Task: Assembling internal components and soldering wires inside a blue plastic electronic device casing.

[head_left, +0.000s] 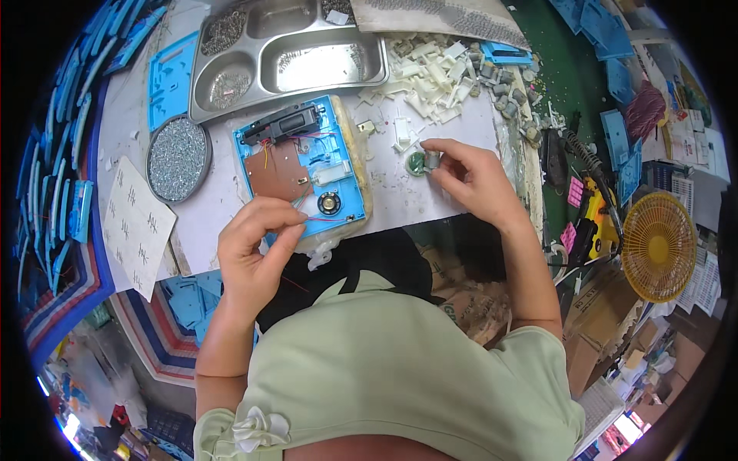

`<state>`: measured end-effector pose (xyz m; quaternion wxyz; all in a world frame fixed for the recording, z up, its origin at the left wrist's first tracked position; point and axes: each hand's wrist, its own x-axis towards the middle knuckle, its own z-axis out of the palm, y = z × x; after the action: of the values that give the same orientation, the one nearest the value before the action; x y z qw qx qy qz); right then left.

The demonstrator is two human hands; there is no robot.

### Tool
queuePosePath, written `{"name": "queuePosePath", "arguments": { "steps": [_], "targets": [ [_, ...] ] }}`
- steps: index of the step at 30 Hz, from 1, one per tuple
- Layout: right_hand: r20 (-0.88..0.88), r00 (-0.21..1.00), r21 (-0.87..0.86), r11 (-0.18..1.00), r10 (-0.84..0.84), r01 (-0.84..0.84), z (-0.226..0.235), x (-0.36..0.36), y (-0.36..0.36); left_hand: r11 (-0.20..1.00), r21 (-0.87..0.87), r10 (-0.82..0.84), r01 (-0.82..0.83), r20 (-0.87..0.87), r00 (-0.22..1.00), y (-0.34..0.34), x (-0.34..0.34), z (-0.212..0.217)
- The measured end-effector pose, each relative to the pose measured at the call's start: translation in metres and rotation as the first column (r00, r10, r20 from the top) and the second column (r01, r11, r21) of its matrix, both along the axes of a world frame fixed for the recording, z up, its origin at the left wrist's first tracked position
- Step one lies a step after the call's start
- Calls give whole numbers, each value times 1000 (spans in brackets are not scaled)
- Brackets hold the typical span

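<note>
In front of me lies a blue plastic housing (354, 201) holding a brown circuit board (275, 170), a black battery-box-like part (284, 123), a white part (330, 173) and a small round speaker (330, 203). My left hand (257, 242) is at its lower left edge, thumb and fingers pinched on a thin red wire (327, 220) that runs to the housing's corner. To the right, my right hand (480, 180) grips a small grey metal motor (432, 160) between thumb and forefinger. Against the motor, on the table, sits a small round green piece (415, 163).
Beyond the housing stands a metal compartment tray (288, 92) with small hardware. A round dish (178, 159) of metal bits is left. White plastic parts (430, 77) and grey motors (511, 100) are heaped at the far right. A yellow fan (659, 246) stands right.
</note>
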<state>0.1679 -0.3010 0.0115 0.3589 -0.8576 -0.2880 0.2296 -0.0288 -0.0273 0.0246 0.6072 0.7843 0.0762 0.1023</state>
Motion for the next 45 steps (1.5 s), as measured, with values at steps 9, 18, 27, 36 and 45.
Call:
{"name": "queuePosePath", "arguments": {
  "steps": [9, 18, 27, 36, 45],
  "targets": [
    [362, 878, -145, 950, 312, -278, -9, 14, 9, 998, -3, -59, 59, 48, 997, -14, 4, -6],
    [-735, 665, 485, 788, 132, 380, 11, -71, 47, 998, 23, -64, 64, -2, 998, -29, 8, -5],
    [-802, 506, 511, 802, 316, 309, 2, -73, 66, 1000, -19, -13, 15, 79, 997, -29, 1, -9],
    [-663, 723, 504, 830, 193, 240, 12, -84, 71, 995, -99, -4, 11, 70, 998, -27, 0, -7],
    [125, 963, 417, 869, 237, -268, 18, -66, 73, 937, 347, -73, -33, 288, 955, -19, 5, -11]
  ]
}}
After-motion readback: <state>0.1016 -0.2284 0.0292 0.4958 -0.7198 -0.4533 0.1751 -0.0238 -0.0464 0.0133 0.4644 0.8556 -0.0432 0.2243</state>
